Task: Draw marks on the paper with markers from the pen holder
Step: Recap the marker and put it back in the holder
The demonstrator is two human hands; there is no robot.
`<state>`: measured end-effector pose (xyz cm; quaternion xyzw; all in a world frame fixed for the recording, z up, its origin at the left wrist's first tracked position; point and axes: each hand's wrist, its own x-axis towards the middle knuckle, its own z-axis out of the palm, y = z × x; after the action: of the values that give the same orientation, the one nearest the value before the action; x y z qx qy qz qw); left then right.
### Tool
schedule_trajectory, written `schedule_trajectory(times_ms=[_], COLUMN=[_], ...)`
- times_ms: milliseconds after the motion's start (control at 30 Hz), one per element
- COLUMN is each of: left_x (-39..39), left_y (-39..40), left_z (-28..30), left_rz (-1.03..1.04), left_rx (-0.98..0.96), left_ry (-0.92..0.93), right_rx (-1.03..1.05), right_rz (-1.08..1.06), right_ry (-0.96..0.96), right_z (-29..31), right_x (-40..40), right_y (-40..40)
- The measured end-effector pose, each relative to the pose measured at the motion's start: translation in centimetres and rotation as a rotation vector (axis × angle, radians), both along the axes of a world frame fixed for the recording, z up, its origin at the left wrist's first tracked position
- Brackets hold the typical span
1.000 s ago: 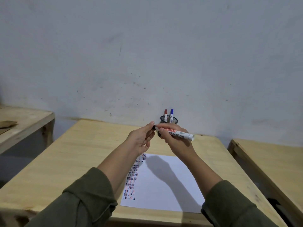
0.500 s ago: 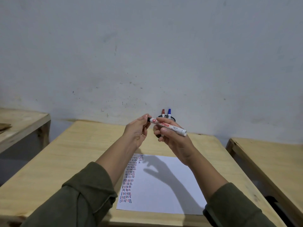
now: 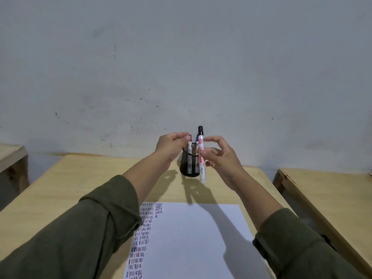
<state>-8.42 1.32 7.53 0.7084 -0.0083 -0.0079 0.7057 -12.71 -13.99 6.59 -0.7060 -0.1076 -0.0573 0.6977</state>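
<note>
A black mesh pen holder [image 3: 186,168] stands at the far middle of the wooden desk. My right hand [image 3: 220,158] holds a white marker with a black cap [image 3: 202,158] upright, cap up, just right of the holder. My left hand [image 3: 171,147] is at the holder's rim, fingertips pinched on the dark red cap of a marker [image 3: 189,156] that stands inside it. A blue-capped marker [image 3: 197,137] also stands in the holder, mostly hidden. The white paper [image 3: 197,238] lies near me, with rows of short red, blue and black strokes down its left side.
The desk [image 3: 84,190] ends at a grey wall behind the holder. Another wooden desk [image 3: 326,198] stands to the right across a narrow gap, and a corner of a third [image 3: 10,156] shows at the left.
The black-capped marker turned from lying sideways to upright as my right hand moved toward the holder. My left hand left its cap end and went to the red-capped marker in the holder.
</note>
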Motion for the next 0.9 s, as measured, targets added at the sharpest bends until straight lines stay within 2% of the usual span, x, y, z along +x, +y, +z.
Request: schedule_trajectory(times_ms=[200, 467, 700, 900], left_x=[4.8, 7.9, 8.6, 8.8], left_y=[-0.3, -1.1, -1.0, -0.8], left_z=[-2.0, -4.5, -5.9, -6.3], left_rz=[0.071, 0.023, -0.002, -0.016], left_rx=[0.233, 0.322, 0.436, 0.449], left_ry=[-0.007, 0.033, -0.003, -0.015], right_rx=[-0.189, -0.339, -0.602, -0.755], right_rz=[-0.172, -0.247, -0.26, -0.236], right_ry=[-0.061, -0.127, -0.191, -0.154], right_z=[0.9, -0.5, -2.0, -3.8], right_x=[6.5, 12.3, 13.7, 14.5], right_y=[-0.8, -0.3, 0.3, 0.7])
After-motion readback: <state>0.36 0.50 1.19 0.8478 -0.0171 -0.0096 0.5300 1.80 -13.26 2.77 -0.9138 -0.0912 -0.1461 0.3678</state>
